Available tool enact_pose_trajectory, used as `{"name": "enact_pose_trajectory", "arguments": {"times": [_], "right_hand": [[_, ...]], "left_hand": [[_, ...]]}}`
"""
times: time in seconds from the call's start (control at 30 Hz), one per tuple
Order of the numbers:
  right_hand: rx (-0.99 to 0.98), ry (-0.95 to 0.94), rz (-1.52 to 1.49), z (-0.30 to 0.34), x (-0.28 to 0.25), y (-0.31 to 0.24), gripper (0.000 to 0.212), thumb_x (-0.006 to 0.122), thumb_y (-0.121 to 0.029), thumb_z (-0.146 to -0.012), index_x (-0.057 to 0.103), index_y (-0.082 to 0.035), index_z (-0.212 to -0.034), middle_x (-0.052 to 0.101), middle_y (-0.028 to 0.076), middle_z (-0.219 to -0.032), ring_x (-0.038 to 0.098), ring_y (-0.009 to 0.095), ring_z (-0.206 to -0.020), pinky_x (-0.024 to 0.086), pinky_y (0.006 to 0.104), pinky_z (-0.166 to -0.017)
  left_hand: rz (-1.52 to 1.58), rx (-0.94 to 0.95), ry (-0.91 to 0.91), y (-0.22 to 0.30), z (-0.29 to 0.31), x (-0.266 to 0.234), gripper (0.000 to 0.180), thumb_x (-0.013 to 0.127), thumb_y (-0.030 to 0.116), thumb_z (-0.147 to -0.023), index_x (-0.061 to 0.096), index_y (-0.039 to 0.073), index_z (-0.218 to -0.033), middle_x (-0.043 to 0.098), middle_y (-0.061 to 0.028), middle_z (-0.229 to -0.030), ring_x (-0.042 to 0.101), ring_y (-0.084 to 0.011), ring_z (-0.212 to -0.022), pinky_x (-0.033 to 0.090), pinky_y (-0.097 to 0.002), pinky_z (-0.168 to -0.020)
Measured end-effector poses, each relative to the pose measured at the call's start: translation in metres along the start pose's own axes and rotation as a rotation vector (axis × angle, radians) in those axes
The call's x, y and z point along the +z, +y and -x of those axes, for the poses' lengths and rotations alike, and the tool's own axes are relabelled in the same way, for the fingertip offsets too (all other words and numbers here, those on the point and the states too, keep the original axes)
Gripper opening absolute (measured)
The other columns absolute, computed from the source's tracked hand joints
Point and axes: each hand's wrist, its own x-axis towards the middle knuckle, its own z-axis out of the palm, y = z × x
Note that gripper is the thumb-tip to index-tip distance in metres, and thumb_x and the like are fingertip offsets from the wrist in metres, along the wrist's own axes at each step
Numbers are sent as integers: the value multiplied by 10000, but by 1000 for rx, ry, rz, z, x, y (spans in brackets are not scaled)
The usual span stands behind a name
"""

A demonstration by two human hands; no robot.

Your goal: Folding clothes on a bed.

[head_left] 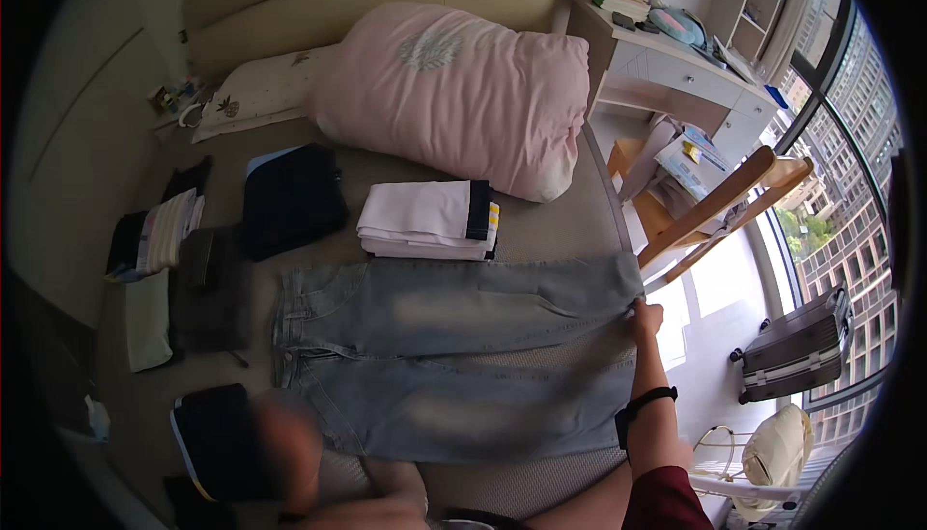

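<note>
A pair of faded blue-grey jeans [435,303] lies spread on the bed, waistband to the left and both legs stretching right. At the bed's right edge my right hand [648,319] pinches the hem of the far leg. My left hand [292,445] is smeared by motion near the waistband's near side, beside a folded dark garment [217,438]; its fingers cannot be made out. Just beyond the jeans sits a stack of folded white cloth [415,221] with a black edge. Left of that stack is a folded navy garment [293,200].
A bundled pink quilt [454,91] fills the head of the bed by a patterned pillow [261,94]. More folded clothes [169,231] line the left side. A wooden chair [719,207], a grey suitcase [797,347] and a desk [666,67] stand to the right.
</note>
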Motion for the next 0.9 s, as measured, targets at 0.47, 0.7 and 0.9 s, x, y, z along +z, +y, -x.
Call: {"name": "enact_pose_trajectory", "arguments": {"times": [0.47,0.7,0.9], "right_hand": [[260,-339,-257,-15,1,-22,293,706,-212,-801,512,2,-757,478,58,-586,422,153,-389,359,285,-322],[298,-225,-503,-6,-26,-13,223,685,-181,-714,538,-16,-680,433,33,-529,396,142,-399,282,291,-344],[-129,-14,-565,-11,-84,-56,102,598,-93,-728,541,-9,-713,459,0,-585,398,95,-490,333,265,-460]], "left_hand": [[-9,43,63,-11,-2,5,519,548,277,-884,401,51,-1327,317,-190,-1437,292,-364,-1330,252,-489,-1047],[18,54,53,-4,2,3,524,552,285,-874,412,53,-1323,327,-184,-1434,296,-357,-1330,249,-487,-1048],[-19,75,136,-9,1,12,508,556,306,-871,439,84,-1313,342,-180,-1429,309,-336,-1328,265,-474,-1032]]}}
